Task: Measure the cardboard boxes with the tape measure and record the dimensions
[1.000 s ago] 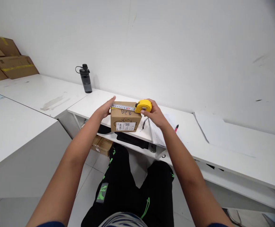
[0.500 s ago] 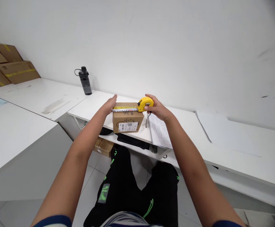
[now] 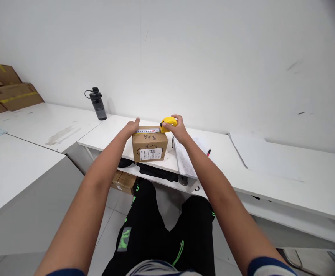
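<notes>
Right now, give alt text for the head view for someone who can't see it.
The right hand holds a tape measure, its blade stretched across the top of a box to the left hand. The box sits at a desk's front edge, with a bottle to the left and papers to the right.

Labelled box (image 3: 150, 145), yellow tape measure (image 3: 169, 121) across top

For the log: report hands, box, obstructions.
Left hand at left end of box. Right hand holds yellow tape measure, blade across box top. Papers right of box, not blocking.
</notes>
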Demonstrator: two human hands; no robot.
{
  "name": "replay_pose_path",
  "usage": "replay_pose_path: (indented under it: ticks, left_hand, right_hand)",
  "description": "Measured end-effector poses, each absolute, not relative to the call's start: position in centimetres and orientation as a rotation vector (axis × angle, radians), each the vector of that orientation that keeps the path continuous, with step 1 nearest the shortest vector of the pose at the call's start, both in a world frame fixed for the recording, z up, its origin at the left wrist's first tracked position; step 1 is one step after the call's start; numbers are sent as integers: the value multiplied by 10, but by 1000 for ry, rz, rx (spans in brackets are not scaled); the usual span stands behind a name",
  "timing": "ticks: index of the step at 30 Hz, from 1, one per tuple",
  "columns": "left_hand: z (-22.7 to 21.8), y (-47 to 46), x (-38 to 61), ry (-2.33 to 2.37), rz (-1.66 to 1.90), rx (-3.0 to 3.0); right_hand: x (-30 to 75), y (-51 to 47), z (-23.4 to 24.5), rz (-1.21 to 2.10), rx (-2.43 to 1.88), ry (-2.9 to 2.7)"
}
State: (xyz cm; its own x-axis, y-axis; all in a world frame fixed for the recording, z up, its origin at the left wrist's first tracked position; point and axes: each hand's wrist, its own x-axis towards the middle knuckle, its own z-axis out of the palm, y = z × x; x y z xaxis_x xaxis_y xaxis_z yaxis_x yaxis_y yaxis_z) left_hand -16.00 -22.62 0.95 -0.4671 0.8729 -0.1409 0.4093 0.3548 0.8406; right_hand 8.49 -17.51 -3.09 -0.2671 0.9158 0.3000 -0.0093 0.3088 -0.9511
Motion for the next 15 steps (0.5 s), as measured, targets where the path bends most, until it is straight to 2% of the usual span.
replay_pose_path:
  ticks: [7,15]
  left_hand:
    - [-1,-220,-156,2130,904,1380]
    - [-2,-221,-151,2293,603,1602]
  right_hand:
    - [95,-177,-33,1137,-837,-1570]
    - [101,-184,-31,1097,-738,-1624]
